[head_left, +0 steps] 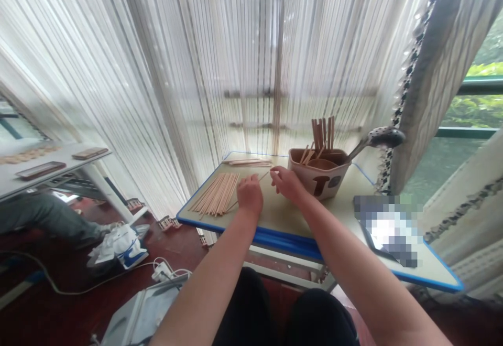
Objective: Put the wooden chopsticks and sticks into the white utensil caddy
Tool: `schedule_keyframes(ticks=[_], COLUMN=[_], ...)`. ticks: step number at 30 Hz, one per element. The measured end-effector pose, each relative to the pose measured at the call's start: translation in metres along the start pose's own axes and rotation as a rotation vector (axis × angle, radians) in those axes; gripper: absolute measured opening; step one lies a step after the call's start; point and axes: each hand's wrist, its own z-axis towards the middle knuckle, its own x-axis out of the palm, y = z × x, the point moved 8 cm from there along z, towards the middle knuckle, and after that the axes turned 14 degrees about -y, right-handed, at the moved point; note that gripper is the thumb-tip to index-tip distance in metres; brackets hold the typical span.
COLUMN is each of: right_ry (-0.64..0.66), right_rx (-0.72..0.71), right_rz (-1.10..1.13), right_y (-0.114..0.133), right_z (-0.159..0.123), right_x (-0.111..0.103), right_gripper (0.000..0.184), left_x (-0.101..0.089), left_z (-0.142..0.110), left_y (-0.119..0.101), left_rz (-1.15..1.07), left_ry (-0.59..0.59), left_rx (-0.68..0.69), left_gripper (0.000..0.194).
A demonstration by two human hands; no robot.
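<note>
Fingertips of the right hand [274, 174] seem to pinch a thin wooden stick [264, 176] lightly, just right of the loose stick pile [214, 194], the left hand's [250, 195] grip unclear; gentle pressure suits such slender pieces.

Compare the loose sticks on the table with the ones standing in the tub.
The loose sticks lie flat in a fanned pile; the upright sticks stand in the tub. The loose sticks look thin and pale; the upright sticks look wider and darker. Both look wooden.
</note>
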Motion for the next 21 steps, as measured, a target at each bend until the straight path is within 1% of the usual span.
schedule_keyframes(ticks=[2,5,8,11,13,16,18,21], right_ry=[0.008,-0.039,-0.081,-0.119,-0.192,-0.296,-0.299,-0.245], right_rx=[0.051,0.077,0.080,0.051,-0.002,-0.082,-0.114,-0.188], right_rz=[0.030,0.070,0.144,0.255,0.304,0.313,0.289,0.216], right_y=[-0.007,-0.010,-0.004,0.011,0.022,0.032,0.036,0.044], right_z=[0.001,0.004,0.005,0.003,0.003,0.002,0.001,-0.001], right_x=[0.004,0.002,-0.003,-0.012,-0.024,-0.040,-0.042,-0.039], right_gripper=[0.024,0.023,0.024,0.028,0.029,0.028,0.029,0.029], left_x=[-0.003,-0.008,-0.013,-0.018,-0.017,-0.007,-0.001,0.002], left_z=[0.002,0.003,0.001,0.000,0.000,0.001,0.001,-0.001], left_y=[-0.001,-0.006,-0.013,-0.014,-0.011,-0.007,-0.007,-0.014], left_rz=[-0.062,-0.173,-0.267,-0.277,-0.225,-0.137,-0.112,-0.129], left_ry=[-0.061,-0.128,-0.156,-0.188,-0.172,-0.087,-0.043,-0.016], left_rx=[0.013,0.049,0.109,0.119,0.106,0.085,0.091,0.136], left_gripper=[0.028,0.028,0.029,0.030,0.030,0.032,0.034,0.035])
